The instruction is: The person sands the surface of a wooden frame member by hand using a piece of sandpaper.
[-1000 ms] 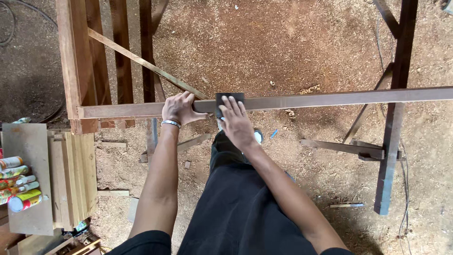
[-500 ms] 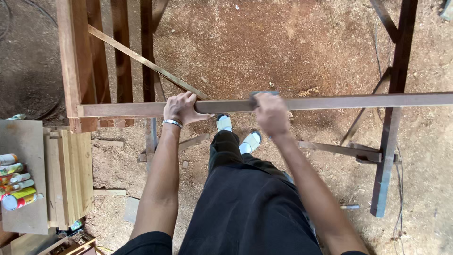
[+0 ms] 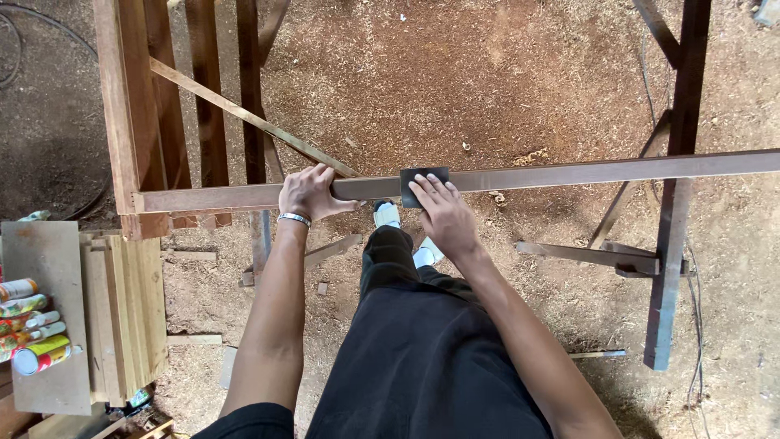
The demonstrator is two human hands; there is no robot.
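One long, squared wooden rail [image 3: 552, 174] lay horizontally across two timber supports, the wooden frame [image 3: 134, 122] at left and the dark trestle [image 3: 674, 244] at right. One dark rectangular sanding pad [image 3: 424, 180] sat on the rail under the flattened, spread fingers of the right hand [image 3: 443, 215], while the left hand [image 3: 307, 193] was wrapped around the rail nearby. Sawdust covered the floor [image 3: 455, 81]; one stack of pale boards [image 3: 126, 313] and several spray cans [image 3: 32, 333] lay at lower left.

Colourful labelled cans [image 3: 32, 329], lower left
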